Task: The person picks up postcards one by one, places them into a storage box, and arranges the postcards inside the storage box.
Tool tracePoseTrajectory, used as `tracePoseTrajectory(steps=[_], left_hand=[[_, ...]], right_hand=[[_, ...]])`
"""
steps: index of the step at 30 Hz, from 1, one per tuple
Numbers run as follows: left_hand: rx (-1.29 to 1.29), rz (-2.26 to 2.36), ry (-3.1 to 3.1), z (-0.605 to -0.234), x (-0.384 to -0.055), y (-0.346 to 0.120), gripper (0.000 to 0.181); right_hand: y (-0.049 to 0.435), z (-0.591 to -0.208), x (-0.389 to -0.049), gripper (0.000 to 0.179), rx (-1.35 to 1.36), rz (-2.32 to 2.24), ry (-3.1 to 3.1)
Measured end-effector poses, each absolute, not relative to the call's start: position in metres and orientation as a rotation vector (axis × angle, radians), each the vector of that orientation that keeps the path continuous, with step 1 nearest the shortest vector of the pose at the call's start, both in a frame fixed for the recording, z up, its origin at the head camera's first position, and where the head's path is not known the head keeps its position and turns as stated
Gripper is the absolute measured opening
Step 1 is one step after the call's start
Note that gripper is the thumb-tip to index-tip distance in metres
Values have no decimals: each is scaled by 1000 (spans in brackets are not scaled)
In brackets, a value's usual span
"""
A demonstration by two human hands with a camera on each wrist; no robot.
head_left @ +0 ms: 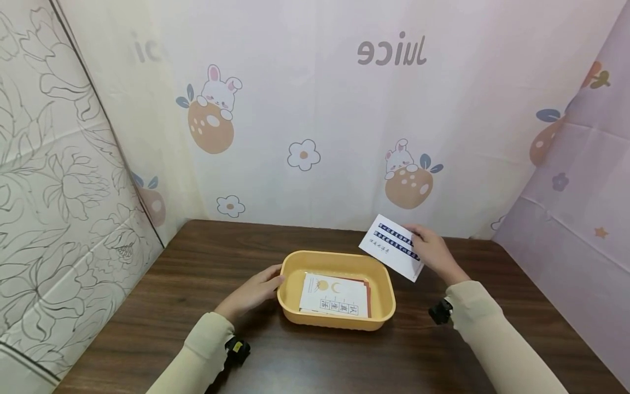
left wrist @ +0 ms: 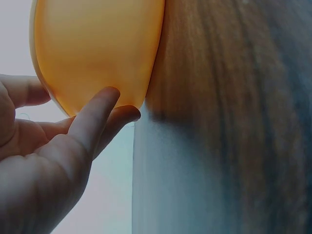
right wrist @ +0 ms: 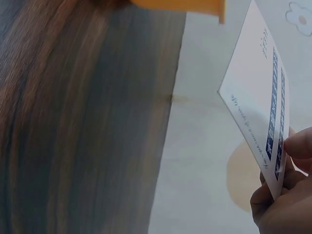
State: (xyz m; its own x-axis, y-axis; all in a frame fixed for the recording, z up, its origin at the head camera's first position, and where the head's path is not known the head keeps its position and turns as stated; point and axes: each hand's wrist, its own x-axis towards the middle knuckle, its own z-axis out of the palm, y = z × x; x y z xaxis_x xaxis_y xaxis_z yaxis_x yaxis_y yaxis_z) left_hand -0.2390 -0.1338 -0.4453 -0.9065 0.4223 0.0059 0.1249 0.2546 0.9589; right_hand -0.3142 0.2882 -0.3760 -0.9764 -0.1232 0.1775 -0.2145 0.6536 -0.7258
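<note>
A yellow plastic basin (head_left: 334,323) sits on the table with several printed cards (head_left: 334,293) lying flat inside it. My left hand (head_left: 253,293) touches the basin's left end from outside. In the left wrist view, fairly straight fingers (left wrist: 95,119) rest against its outer wall and rim. With thumb and fingers, my right hand (head_left: 433,251) pinches the edge of a white card (head_left: 389,246) bearing blue bands of writing. That card is tilted in the air, beside and above the basin's far right corner. The right wrist view shows the card (right wrist: 253,92) from its side.
The dark wood-grain table (head_left: 197,262) ends at the back against a patterned curtain (head_left: 310,120) with rabbits and fruit. A flower-print panel (head_left: 64,180) borders the left side, and another curtain part (head_left: 581,202) the right.
</note>
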Motion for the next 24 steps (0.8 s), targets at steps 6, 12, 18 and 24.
tracePoseTrajectory(steps=[6, 12, 18, 24], left_hand=[[503, 1705, 2270, -444, -238, -133, 51], [497, 1706, 2274, -444, -238, -133, 51], [495, 1706, 2273, -444, -238, -133, 51], [478, 1710, 2270, -444, -239, -133, 51]], right_hand=[[272, -371, -309, 43, 334, 1203, -2787], [254, -370, -308, 38, 435, 1242, -2788], [235, -366, -303, 36, 535, 1251, -2824], [220, -361, -299, 34, 647, 1216, -2848]])
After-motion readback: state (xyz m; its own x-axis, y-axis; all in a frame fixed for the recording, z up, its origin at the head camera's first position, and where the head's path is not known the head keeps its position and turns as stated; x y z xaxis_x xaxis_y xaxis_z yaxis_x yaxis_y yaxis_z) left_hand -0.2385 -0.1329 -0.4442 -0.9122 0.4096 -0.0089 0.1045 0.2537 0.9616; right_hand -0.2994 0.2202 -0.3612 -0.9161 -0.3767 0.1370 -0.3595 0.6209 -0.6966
